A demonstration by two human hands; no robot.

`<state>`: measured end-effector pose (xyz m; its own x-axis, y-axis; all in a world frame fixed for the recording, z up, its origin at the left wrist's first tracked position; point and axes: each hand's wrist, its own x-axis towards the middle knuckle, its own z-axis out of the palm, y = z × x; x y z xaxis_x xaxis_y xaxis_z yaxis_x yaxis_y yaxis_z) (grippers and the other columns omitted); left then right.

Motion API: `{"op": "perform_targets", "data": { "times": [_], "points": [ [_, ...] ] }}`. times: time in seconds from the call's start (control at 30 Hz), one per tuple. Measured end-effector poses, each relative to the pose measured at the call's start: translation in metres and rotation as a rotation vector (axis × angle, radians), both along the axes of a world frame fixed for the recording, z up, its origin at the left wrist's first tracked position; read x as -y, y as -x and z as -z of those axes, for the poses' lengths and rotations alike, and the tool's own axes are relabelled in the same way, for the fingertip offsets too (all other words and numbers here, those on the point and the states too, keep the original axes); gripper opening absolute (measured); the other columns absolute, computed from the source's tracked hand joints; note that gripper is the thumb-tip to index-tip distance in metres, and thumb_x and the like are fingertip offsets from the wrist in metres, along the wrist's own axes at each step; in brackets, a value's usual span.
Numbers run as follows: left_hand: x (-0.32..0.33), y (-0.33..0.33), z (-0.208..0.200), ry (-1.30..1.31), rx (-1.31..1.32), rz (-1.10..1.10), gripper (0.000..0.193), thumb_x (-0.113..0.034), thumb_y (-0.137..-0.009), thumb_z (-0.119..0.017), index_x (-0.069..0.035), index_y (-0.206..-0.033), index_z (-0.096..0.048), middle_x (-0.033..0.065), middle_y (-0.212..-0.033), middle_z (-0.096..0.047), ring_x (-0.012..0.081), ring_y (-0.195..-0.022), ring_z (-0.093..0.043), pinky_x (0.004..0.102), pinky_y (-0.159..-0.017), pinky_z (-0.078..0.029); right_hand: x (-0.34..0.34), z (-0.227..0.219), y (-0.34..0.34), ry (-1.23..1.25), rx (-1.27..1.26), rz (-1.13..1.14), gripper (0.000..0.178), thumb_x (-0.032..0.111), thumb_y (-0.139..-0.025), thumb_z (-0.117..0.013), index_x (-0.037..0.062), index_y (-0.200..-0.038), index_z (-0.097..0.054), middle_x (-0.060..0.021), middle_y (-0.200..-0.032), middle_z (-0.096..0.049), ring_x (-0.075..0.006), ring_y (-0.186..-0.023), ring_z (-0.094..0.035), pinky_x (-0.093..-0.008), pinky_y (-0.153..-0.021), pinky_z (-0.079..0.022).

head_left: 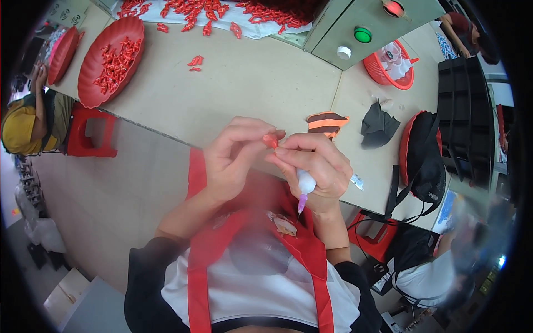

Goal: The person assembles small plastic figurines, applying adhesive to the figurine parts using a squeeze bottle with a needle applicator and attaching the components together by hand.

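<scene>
In front of my chest, a small glossy red piece is pinched by the fingertips of my left hand. The fingertips of my right hand meet it from the other side. Tucked in that right hand is a small white squeeze bottle, its purple needle tip pointing down toward my red apron. My fingers hide part of the piece, so its full shape cannot be made out. On the table beyond lie a few loose red pieces.
A red scalloped dish of similar pieces stands at left. More cover a white cloth beside a grey-green machine at the back. At right are a red basket, dark cloth, striped cloth and black bag. Other people sit nearby.
</scene>
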<state>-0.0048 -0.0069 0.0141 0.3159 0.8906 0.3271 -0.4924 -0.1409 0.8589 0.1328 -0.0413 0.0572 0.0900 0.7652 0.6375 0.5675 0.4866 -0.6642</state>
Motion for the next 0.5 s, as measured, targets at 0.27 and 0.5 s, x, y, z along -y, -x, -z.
{"op": "perform_targets", "data": {
  "times": [0.27, 0.5],
  "points": [
    [0.001, 0.007, 0.001, -0.003, -0.035, -0.004, 0.018, 0.007, -0.085, -0.049, -0.001, -0.101, -0.054, 0.015, -0.103, -0.054, 0.023, -0.095, -0.057, 0.0337, -0.08, -0.049, 0.0, 0.006, -0.002, 0.091, -0.122, -0.05, 0.02, 0.003, -0.061, -0.078, 0.0033, -0.074, -0.062, -0.0083, -0.075, -0.06, -0.015, -0.061, -0.058, -0.0241, -0.052, -0.045],
    [-0.001, 0.02, -0.019, 0.403, -0.093, 0.205, 0.019, 0.0, -0.086, -0.052, 0.0, -0.104, -0.056, 0.0141, -0.101, -0.057, 0.0186, -0.09, -0.059, 0.0274, -0.073, -0.051, -0.001, 0.006, -0.012, 0.389, -0.481, -0.152, 0.02, 0.002, -0.06, -0.078, -0.0007, -0.071, -0.061, -0.0076, -0.076, -0.06, -0.0119, -0.063, -0.052, -0.0239, -0.058, -0.042]
  ]
}}
